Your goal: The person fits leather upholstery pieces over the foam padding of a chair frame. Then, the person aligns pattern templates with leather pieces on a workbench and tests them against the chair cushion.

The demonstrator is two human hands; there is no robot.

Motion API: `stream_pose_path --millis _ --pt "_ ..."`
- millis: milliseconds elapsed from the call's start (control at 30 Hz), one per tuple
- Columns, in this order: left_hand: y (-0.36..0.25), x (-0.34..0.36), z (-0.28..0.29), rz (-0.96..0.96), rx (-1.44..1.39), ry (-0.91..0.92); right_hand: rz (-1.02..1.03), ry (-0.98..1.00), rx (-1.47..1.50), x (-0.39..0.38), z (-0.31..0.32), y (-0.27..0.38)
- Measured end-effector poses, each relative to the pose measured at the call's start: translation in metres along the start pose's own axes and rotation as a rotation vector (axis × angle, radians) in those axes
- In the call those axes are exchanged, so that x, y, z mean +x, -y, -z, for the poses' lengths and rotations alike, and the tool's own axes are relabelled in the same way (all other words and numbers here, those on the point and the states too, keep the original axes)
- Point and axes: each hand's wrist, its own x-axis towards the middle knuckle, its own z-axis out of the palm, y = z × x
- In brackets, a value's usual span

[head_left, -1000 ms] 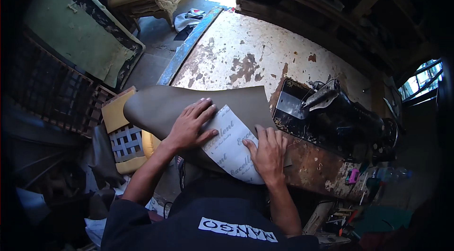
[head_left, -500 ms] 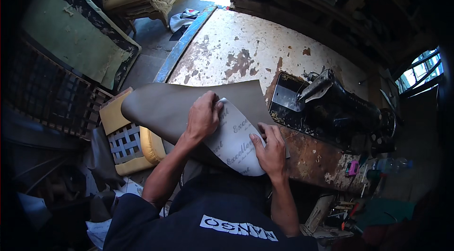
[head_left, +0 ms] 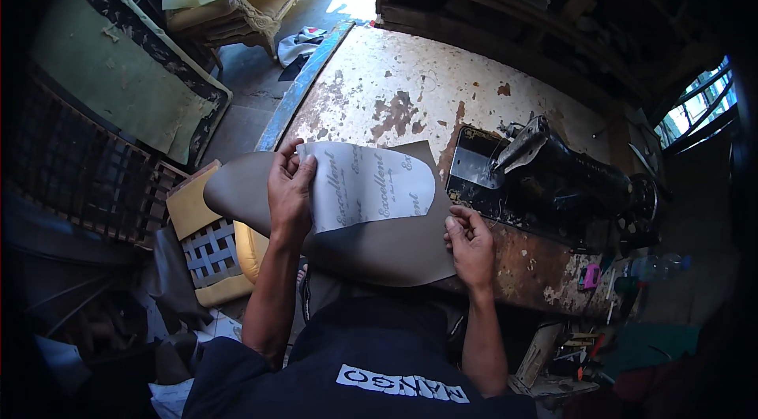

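Observation:
My left hand (head_left: 290, 192) pinches the left edge of a cut piece of upholstery vinyl (head_left: 371, 186), thumb on top. Its pale printed backing faces up, and its right end is rounded. Beneath it spreads a larger brown vinyl sheet (head_left: 379, 253), which hangs over the table's near edge in a curve. At the right edge of that sheet is my right hand (head_left: 472, 249), with thumb and fingertips closed together; what they hold, if anything, is too small to make out. A black sewing machine (head_left: 568, 182) stands just beyond this hand.
The worn table (head_left: 363, 80) has peeling paint and a blue edge strip. A yellow webbed seat frame (head_left: 209, 253) stands at left, below a green padded panel (head_left: 126, 64). A pink object (head_left: 589, 277) and a clear bottle (head_left: 659, 266) lie at the right.
The cut piece has turned and now lies flatter and more crosswise over the brown sheet. My left hand has moved left with its edge; my right hand has come off it, slightly rightward.

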Motion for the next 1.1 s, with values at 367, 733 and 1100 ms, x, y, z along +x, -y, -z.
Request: stream_pose_path --millis 367,733,1100 --pt "-0.014 -0.113 -0.034 0.513 -0.419 0.736 -0.274 0.383 0.724 -0.006 -0.028 0.032" --pt "0.001 -0.103 -0.007 0.225 0.582 1.021 -0.24 0.356 0.257 0.037 0.007 -0.006" --pt "0.043 -0.034 0.052 -0.175 1.567 -0.077 -0.067 0.282 -0.101 0.019 0.011 -0.008"
